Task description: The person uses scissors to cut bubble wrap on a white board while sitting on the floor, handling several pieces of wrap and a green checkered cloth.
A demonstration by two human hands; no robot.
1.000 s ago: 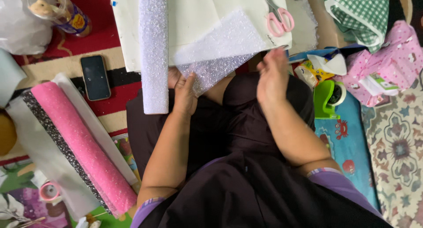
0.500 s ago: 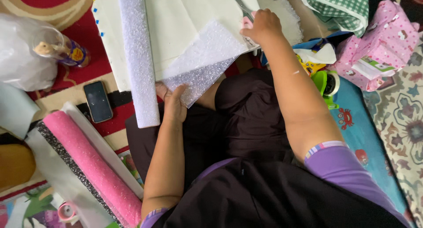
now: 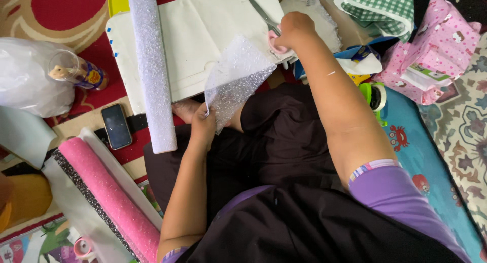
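Packages, labels and a screen around the hands

Dark phone (image 3: 116, 126) screen lies left of the left hand (image 3: 203, 128); a labelled clear jar (image 3: 76, 70) sits further left; a pink printed package (image 3: 436, 47) with white-green label sits right of the right hand (image 3: 294, 32).

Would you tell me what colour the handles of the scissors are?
Pink: the scissors have pink handles under the right hand, seen in the head view.

I see my left hand (image 3: 203, 127) pinching a corner of a silver glitter sheet (image 3: 236, 79) over my lap, my right hand (image 3: 293, 30) closed on pink-handled scissors (image 3: 265, 17) lying on cream paper (image 3: 203, 37), a white glitter roll (image 3: 151, 70) beside it, a phone (image 3: 116, 126) on the rug
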